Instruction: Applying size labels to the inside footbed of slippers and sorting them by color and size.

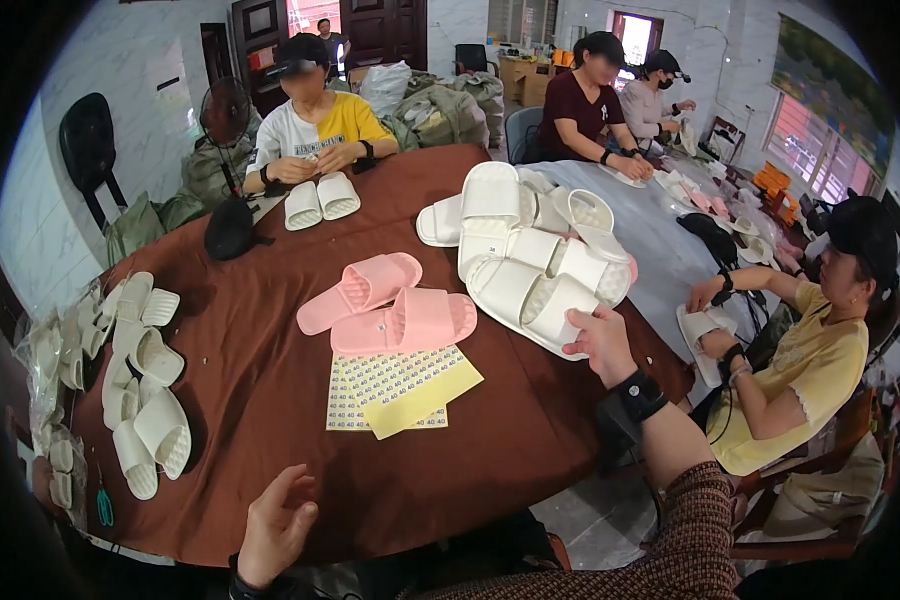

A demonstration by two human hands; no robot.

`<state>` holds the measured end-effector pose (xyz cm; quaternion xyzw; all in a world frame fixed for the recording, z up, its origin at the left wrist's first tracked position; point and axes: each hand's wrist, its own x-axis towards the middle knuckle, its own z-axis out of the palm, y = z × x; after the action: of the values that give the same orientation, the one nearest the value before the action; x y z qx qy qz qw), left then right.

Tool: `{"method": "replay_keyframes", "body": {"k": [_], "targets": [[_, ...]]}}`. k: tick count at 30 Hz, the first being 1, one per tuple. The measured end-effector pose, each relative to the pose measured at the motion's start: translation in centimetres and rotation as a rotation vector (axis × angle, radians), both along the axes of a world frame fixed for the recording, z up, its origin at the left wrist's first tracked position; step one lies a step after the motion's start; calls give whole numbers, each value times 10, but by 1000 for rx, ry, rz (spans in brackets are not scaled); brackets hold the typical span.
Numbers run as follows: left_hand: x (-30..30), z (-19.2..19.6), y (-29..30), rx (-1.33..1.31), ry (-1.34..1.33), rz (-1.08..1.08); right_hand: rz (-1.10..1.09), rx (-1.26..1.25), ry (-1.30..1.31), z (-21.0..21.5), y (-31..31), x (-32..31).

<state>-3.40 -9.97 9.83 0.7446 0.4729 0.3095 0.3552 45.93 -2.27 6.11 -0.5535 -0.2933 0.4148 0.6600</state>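
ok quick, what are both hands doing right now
Left hand: open, empty, fingers loosely curled.
Right hand: closed on a white slipper.

1. The bottom edge cuts me off just past my left hand (275, 527).
2. Part of my right hand (606, 345) is tucked out of sight.
3. White slippers (533, 247) hide most of a pink thing (631, 270).
4. The yellow sheet (425, 400) covers some of the sticker sheet (345, 395).
5. The person across from me (322, 125) has a blurry face.
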Motion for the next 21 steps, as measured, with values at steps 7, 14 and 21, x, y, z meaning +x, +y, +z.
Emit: {"method": "replay_keyframes", "body": {"k": [7,14,21], "targets": [[-2,-1,-5,-92,-4,66,-104,6,-64,-1,17,14],[4,-7,-14,-93,16,96,-151,18,-74,-8,30,35],[8,-9,-14,-113,3,100,-230,13,-89,-9,36,61]]}}
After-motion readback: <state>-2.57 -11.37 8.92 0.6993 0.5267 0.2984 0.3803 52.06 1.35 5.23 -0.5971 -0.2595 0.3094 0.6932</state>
